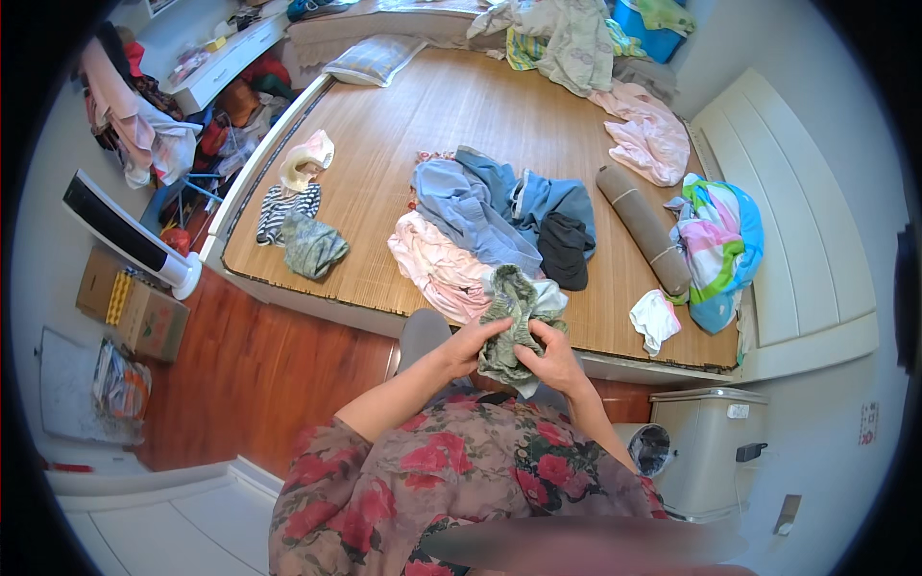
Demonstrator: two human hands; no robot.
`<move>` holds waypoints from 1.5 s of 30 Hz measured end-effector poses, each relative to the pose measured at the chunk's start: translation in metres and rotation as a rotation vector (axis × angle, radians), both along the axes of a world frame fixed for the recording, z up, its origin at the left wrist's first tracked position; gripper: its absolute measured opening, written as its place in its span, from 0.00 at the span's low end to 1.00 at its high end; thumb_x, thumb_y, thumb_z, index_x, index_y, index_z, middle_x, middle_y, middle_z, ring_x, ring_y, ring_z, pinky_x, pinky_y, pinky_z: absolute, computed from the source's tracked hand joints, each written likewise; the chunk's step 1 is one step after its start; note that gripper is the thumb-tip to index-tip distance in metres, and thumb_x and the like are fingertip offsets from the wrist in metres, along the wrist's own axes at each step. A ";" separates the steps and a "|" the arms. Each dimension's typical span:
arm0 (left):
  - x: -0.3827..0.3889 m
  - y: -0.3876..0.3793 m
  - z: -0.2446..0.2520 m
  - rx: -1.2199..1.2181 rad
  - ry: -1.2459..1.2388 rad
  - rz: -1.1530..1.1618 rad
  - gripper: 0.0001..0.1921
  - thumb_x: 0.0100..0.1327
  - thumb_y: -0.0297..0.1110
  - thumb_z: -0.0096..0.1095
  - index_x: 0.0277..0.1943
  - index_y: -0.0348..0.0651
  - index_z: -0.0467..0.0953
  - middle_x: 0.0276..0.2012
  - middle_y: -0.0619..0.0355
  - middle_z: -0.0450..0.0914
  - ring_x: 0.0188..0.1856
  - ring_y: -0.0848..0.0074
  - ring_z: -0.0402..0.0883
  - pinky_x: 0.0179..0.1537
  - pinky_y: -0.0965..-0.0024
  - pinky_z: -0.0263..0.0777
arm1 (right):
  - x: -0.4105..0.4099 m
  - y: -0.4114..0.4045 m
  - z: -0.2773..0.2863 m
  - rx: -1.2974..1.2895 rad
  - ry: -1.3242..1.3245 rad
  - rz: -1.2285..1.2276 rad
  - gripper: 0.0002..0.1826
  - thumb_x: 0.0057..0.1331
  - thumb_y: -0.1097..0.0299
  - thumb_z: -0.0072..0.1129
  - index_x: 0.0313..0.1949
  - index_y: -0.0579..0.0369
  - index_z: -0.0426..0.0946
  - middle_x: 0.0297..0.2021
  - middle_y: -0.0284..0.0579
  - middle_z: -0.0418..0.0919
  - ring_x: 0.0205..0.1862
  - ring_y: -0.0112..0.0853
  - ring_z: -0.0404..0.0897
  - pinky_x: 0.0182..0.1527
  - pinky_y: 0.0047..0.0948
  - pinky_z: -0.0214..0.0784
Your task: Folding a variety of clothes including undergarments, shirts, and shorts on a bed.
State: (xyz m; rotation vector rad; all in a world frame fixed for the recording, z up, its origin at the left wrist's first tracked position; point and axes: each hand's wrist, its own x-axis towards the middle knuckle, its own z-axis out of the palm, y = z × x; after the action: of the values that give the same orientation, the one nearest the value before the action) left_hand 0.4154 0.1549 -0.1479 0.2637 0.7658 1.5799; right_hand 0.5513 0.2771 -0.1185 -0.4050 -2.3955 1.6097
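Bunched green patterned cloth (510,345) hangs between my hands over my lap. My left hand (472,345) grips its left side, and my right hand (551,356) pinches its right side, thumb on top. Just beyond lies a pile on the bed mat: a pink garment (439,263), a light blue garment (468,209), a darker blue garment (558,198) and a black cloth item (564,252). To the left, a folded green cloth (313,245) touches a striped black-and-white cloth (277,212), with a cream and pink item (306,162) above.
A rolled brown mat (642,229), a colourful bundle (720,252) and a small white garment (654,322) are at the bed's right. A pillow (376,60) lies at the far left corner. A tower fan (130,234) and cardboard boxes (153,320) stand left of the bed.
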 end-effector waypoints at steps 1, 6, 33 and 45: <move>-0.002 0.000 -0.004 0.000 0.000 0.002 0.23 0.67 0.39 0.55 0.61 0.39 0.63 0.54 0.54 0.73 0.52 0.71 0.76 0.53 0.65 0.73 | 0.000 -0.001 0.000 0.000 0.000 0.002 0.14 0.58 0.70 0.58 0.43 0.63 0.73 0.36 0.47 0.78 0.39 0.32 0.77 0.44 0.29 0.68; -0.007 0.001 -0.019 -0.009 -0.346 0.154 0.22 0.68 0.40 0.51 0.59 0.35 0.66 0.55 0.48 0.74 0.56 0.62 0.75 0.60 0.57 0.67 | 0.001 0.005 0.004 -0.900 0.238 -0.093 0.19 0.65 0.68 0.55 0.52 0.65 0.69 0.46 0.47 0.76 0.48 0.32 0.76 0.53 0.32 0.67; -0.002 -0.006 0.016 0.359 -0.187 -0.224 0.37 0.55 0.31 0.69 0.65 0.38 0.57 0.56 0.53 0.72 0.56 0.68 0.75 0.58 0.64 0.69 | 0.000 0.011 -0.027 -1.074 0.008 -0.059 0.22 0.64 0.75 0.56 0.58 0.62 0.66 0.52 0.42 0.74 0.52 0.29 0.74 0.55 0.29 0.68; -0.008 0.013 0.003 0.071 0.209 -0.020 0.29 0.64 0.33 0.60 0.65 0.40 0.59 0.57 0.55 0.71 0.55 0.74 0.74 0.56 0.67 0.70 | 0.008 0.022 -0.011 -1.360 0.263 0.006 0.21 0.62 0.76 0.41 0.55 0.65 0.67 0.50 0.51 0.75 0.50 0.38 0.78 0.55 0.38 0.70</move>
State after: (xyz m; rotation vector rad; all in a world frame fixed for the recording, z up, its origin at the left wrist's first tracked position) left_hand 0.4070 0.1681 -0.1449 0.4928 0.8653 1.5790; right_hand 0.5594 0.2991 -0.1293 -0.3203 -0.8024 2.8153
